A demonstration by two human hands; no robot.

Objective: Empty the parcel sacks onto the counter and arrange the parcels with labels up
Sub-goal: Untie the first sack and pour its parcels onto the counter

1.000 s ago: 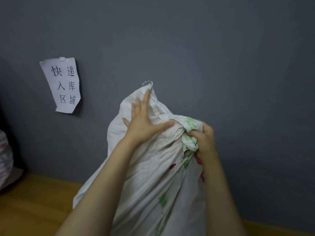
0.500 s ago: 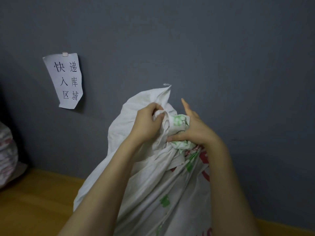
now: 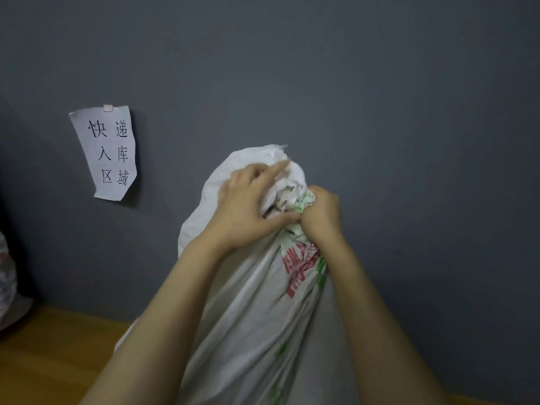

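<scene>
Left hand and right hand fingers clutch sack.

Head view. A sack rises from the lower centre of the frame to its middle, its base out of view, with the wall behind it. The tabletop fills the lower left corner and meets the wall behind. Both hands are at the top of the sack: the left hand grips its left side and the right hand grips its right side, the two touching at the centre. Both forearms run up from the lower edge in front of the sack. A paper notice hangs on the wall at the left, above the tabletop and well apart from the sack. A second sack sits at the left edge of the frame on the tabletop.
</scene>
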